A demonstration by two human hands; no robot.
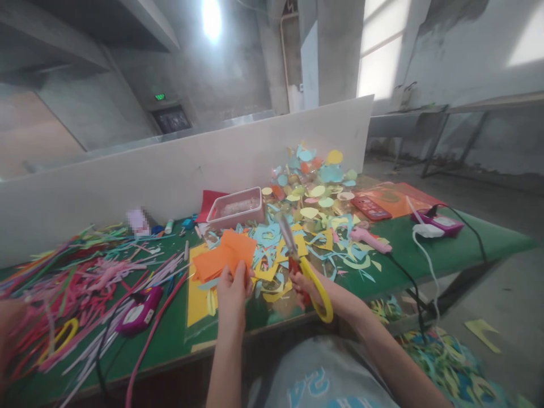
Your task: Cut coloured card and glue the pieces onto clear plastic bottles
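Note:
My left hand (234,286) pinches folded or overlapping orange paper (229,252) over the front part of the table. To its right, my right hand (306,286) grips a pair of scissors (289,238) with yellow and red handles. The blades point up and away from me, apart from the orange paper. Yellow paper (196,309) lies flat below my left hand. Cut scraps (267,235) in blue, yellow and green are strewn behind both hands. Beyond them, cut-out rounds and petal shapes are heaped in a colourful pile (318,187).
A pink bin (238,209) stands by the white partition (170,164). A pink glue gun (369,239) and a red phone-like case (370,207) lie right. Purple corded boxes (140,310) sit on both sides. Pipe-cleaner-like strips (102,272) cover the left, where someone's blurred arm (11,320) shows.

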